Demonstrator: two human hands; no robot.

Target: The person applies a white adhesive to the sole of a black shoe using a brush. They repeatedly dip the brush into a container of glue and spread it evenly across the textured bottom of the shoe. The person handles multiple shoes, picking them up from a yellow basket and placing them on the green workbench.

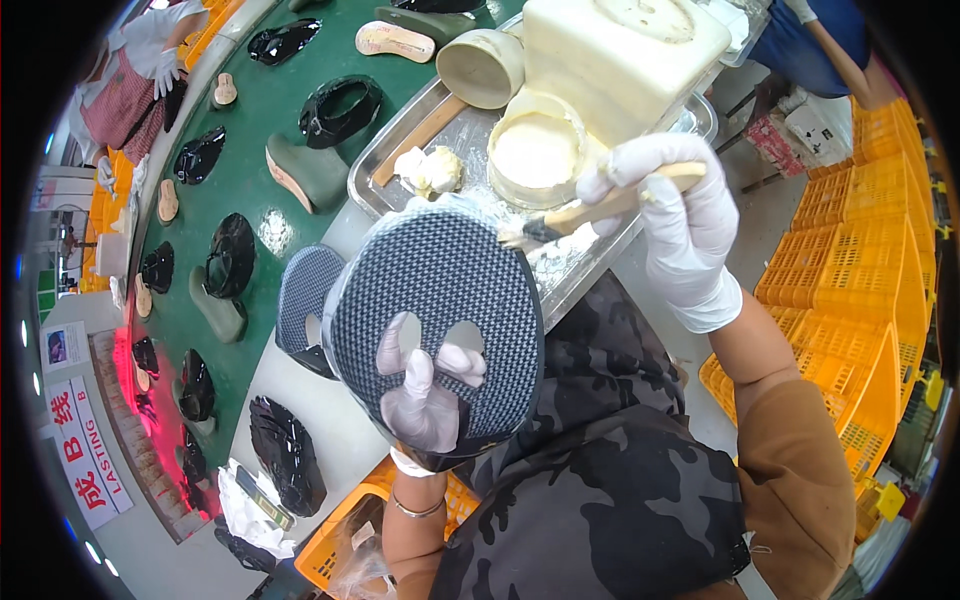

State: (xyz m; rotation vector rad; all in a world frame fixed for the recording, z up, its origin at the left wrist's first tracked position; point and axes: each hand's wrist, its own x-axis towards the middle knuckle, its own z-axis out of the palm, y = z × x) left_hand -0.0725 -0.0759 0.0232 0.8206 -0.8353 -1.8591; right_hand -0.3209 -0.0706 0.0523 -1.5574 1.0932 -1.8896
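Observation:
My left hand (pixel 425 395), in a white glove, holds up a flat grey checked shoe upper (pixel 440 290), with two fingers poking through its cut-out openings. My right hand (pixel 680 215), also gloved, grips a wooden-handled brush (pixel 600 208) whose dark bristles touch the upper's top right edge. Just behind the brush stands a round pot of cream-coloured glue (pixel 535 150) on a metal tray (pixel 385 185).
A large cream plastic jug (pixel 625 55) and a bowl (pixel 482 67) sit on the tray. Another checked upper (pixel 305 300) lies to the left. Black uppers and shoe lasts ride a green conveyor (pixel 270 110). Orange crates (pixel 865 260) stack at right. Another person (pixel 135 80) works far left.

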